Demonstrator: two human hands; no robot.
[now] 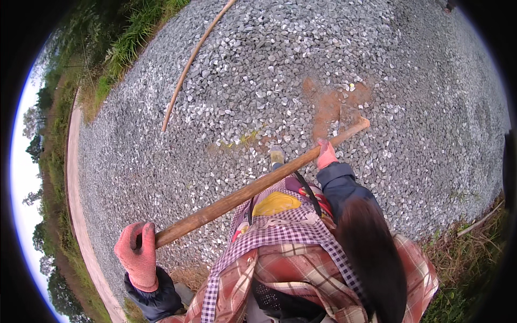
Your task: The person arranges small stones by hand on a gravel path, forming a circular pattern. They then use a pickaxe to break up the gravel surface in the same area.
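Observation:
A long wooden-handled hoe (238,198) slants across in front of my body. My left hand (137,256), in a pinkish-red glove, is curled at the handle's near end, which its thumb partly hides. Further along, my right hand (326,154) grips the shaft close to the hoe's head, in a similar glove. The mud-coloured hoe blade (348,115) is at the reddish-brown soil patch (328,105) in the gravel; its edge is hard to make out. A checked apron (282,230) and a plaid shirt cover my body.
Grey crushed gravel (250,80) surrounds me. A long, thin wooden pole (189,64) lies on it ahead to the left. One shoe (277,154) shows below the handle. Grass (133,36) borders the gravel, with a pale concrete strip (78,202) along the left.

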